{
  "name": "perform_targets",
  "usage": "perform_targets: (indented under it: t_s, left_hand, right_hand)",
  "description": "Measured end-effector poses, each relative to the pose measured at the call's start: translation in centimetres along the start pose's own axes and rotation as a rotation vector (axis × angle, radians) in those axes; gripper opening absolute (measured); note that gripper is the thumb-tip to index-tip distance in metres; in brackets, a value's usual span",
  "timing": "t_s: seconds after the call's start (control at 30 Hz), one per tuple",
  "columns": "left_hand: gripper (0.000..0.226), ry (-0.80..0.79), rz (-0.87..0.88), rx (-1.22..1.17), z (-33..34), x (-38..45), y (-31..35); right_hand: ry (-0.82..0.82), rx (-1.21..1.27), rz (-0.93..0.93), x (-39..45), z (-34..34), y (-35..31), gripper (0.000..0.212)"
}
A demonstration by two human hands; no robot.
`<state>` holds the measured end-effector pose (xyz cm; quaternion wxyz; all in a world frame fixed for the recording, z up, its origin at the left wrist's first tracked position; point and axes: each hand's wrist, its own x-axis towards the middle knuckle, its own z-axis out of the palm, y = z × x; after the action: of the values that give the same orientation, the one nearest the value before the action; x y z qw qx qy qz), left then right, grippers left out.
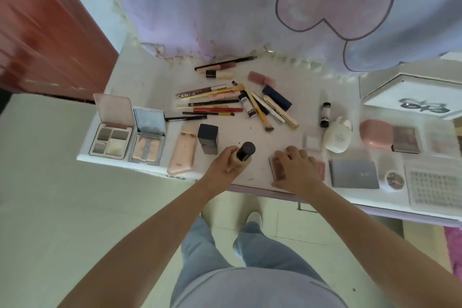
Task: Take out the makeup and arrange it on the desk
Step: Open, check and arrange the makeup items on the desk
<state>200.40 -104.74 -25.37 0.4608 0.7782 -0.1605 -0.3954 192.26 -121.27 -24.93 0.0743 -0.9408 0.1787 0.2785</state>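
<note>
Nearest the lens, two bare forearms reaching up to the white worktop (pixel 140 67). Then, from the left edge: an open four-pan palette (pixel 110 141) with a pink lid, touching an open mirrored blush compact (pixel 148 141). Just beside these, a flat peach case (pixel 182 151) and a dark square-capped bottle (pixel 208 138) standing upright. Left hand (pixel 228 164) curled round a beige foundation bottle (pixel 243 154) with a dark round cap, held upright near the front edge. Behind, mid-worktop, a loose heap of pencils, brushes and tubes (pixel 235 102), crossing one another. Right hand (pixel 296 170) lying over a small brown palette (pixel 277 166), fingers bent down onto it; whether gripping or only pressing, cannot tell. Further right: a white rounded bottle (pixel 337 136), a grey square compact (pixel 353 174), a pink oval case (pixel 375 134) touching a dark eyeshadow palette (pixel 405 139), and a clear gridded sheet (pixel 433 186) at the far end.
</note>
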Motion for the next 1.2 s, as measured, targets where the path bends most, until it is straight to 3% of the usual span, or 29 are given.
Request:
perform_targets:
  t_s: [0.17,0.43,0.57,0.67,0.77,0.87,0.97,1.07,1.13,1.2]
  left_hand:
    - [0.046,0.05,-0.024,-0.026,0.6,1.0,-0.6]
    - [0.05,0.086,-0.035,-0.113,1.0,2.1,-2.0]
    - [0.06,0.217,-0.051,-0.17,3.1,0.9,-2.9]
    - [0.069,0.433,-0.122,-0.278,5.0,-0.8,-3.3]
    - [0.065,0.615,-0.165,-0.427,6.9,-2.8,-2.6]
    - [0.067,0.391,-0.106,-0.447,8.3,-4.0,-1.0]
    - [0.088,0.142,-0.026,-0.491,8.4,-4.2,0.4]
    - [0.108,0.098,-0.026,-0.528,7.7,-4.1,1.6]
    - [0.099,0.095,-0.041,-0.527,7.3,-4.2,2.1]
    - [0.075,0.102,-0.057,-0.492,7.2,-4.1,2.4]
  right_hand:
    - [-0.017,-0.072,-0.173,0.1,0.1,1.5,0.072]
    - [0.002,-0.171,-0.381,1.0,0.1,3.8,0.065]
    - [0.064,-0.086,-0.404,0.6,0.2,4.4,0.064]
    - [0.097,0.072,-0.426,0.1,-0.1,4.8,0.065]
    - [0.083,0.218,-0.435,-0.6,-0.9,5.1,0.057]
    - [0.046,0.37,-0.482,-1.6,-2.0,5.0,0.068]
    - [-0.018,0.451,-0.532,-2.7,-2.9,4.7,0.054]
    - [-0.04,0.519,-0.56,-3.4,-3.4,4.5,0.054]
    - [-0.035,0.586,-0.525,-3.7,-3.6,4.7,0.039]
    - [-0.019,0.654,-0.494,-3.9,-3.6,4.9,0.032]
